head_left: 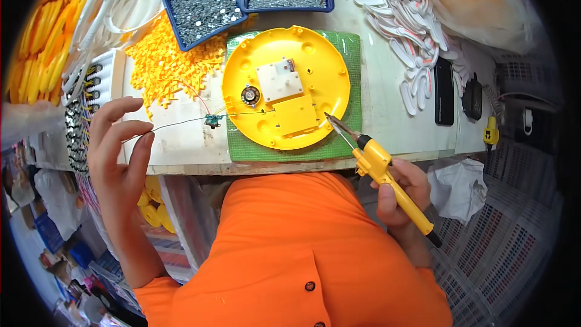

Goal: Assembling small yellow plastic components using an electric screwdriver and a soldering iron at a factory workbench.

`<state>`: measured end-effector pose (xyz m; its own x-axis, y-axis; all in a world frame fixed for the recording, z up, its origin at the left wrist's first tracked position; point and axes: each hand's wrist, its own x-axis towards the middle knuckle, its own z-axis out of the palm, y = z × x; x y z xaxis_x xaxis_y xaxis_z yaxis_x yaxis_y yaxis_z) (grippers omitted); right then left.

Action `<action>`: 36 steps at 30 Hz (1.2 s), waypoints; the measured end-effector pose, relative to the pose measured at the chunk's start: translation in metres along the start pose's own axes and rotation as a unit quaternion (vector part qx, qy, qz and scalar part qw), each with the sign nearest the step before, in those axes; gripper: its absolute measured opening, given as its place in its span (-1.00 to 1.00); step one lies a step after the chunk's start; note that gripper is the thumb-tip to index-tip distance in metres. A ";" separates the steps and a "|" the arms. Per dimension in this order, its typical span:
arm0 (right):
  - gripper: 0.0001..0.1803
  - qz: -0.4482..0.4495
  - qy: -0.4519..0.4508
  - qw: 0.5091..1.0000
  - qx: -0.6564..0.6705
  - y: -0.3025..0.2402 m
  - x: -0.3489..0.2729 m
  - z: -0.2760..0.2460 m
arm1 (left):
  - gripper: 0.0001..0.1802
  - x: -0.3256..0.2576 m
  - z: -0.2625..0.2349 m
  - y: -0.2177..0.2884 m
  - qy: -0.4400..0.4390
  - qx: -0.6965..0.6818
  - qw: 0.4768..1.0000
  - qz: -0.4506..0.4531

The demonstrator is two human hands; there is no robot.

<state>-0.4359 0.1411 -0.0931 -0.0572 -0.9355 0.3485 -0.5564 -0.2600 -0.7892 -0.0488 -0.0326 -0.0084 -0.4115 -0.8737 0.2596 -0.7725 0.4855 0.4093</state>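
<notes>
— Round yellow plate (321,60) flat on a green mat (354,94) on the tabletop (387,115), with a white box (279,81) and a yellow lid (295,115) on it.

— And the hands?

— Right hand (404,197) wrapped tight around a yellow soldering iron (387,175), tip touching the plate's rim. Left hand (118,157) pinching a thin wire (175,124), other fingers spread.

— Around it?

— Two blue trays (206,6) of shiny bits behind. Small orange parts (163,63) piled to the left. White curved pieces (411,30) on the right.
</notes>
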 end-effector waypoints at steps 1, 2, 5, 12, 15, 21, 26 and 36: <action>-0.53 0.000 0.006 1.000 0.002 0.002 -0.005 0.002 | -0.85 -0.002 0.004 -0.003 0.002 -0.106 0.994 -0.041; -0.53 0.003 0.010 1.000 0.001 0.001 -0.006 0.003 | -0.85 -0.002 0.012 -0.003 -0.001 -0.106 0.994 -0.036; -0.55 -0.014 0.001 1.000 -0.012 0.001 -0.009 0.005 | -0.85 0.005 0.045 0.008 0.003 -0.548 0.830 -0.107; -0.61 -0.027 0.025 0.999 -0.010 -0.002 -0.009 0.013 | -0.92 0.026 0.101 0.076 -0.127 -0.267 0.955 0.005; -0.66 -0.040 0.060 0.997 0.006 -0.002 -0.004 0.017 | -0.88 0.019 0.129 0.083 -0.089 -0.230 0.967 0.063; -0.64 -0.073 0.046 0.996 -0.004 -0.001 -0.001 0.014 | -0.83 0.015 0.151 0.085 -0.017 -0.110 0.985 0.131; -0.60 -0.088 0.032 0.995 -0.041 -0.006 0.004 0.014 | -0.83 0.014 0.156 0.089 0.020 -0.090 0.988 0.121; -0.63 -0.113 0.024 0.991 -0.069 -0.012 0.015 0.013 | -0.84 0.016 0.155 0.094 0.011 -0.076 0.992 0.097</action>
<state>-0.4189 0.1268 -0.0852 0.0431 -0.8440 0.5347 -0.6677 -0.4224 -0.6130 -0.2033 -0.0058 -0.1013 -0.5331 -0.7632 0.3651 -0.5977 0.6451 0.4760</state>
